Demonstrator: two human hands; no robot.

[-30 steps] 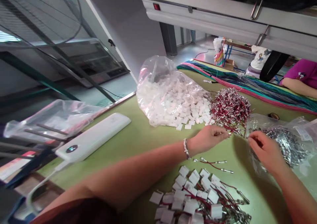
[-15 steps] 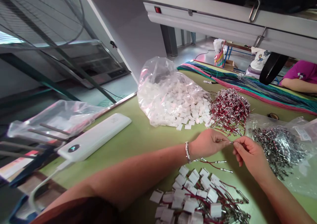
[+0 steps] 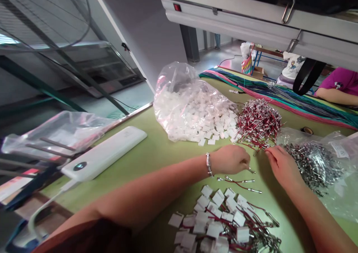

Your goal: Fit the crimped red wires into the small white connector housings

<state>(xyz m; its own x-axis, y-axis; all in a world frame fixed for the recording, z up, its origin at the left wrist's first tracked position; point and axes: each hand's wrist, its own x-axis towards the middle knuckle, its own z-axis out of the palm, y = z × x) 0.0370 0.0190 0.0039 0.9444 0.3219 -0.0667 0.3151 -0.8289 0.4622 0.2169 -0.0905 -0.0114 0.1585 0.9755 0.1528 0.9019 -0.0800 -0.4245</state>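
My left hand (image 3: 231, 160), with a silver bracelet at its wrist, is closed on a short wire lead whose metal terminal (image 3: 252, 170) sticks out below the fingers. Just under it, two short red wires with metal ends (image 3: 243, 182) lie on the green table. My right hand (image 3: 283, 167) has its fingers pinched together at the near edge of a heap of red wires with silver terminals (image 3: 258, 120); what is between those fingertips is hidden. Closer to me lies a pile of white connector housings (image 3: 201, 223), several with red wires attached.
A clear bag of white housings (image 3: 187, 107) spills onto the table (image 3: 145, 163). To the right lies a bag of metal terminals (image 3: 319, 167). A white power bank (image 3: 106, 152) sits at left. Long coloured wires (image 3: 274, 92) run along the back, near another person's arm (image 3: 338, 95).
My hands, earlier touching at the fingertips, have come apart. The left has drawn back slightly toward me with the wire lead; the right has moved up to the heap of red wires.
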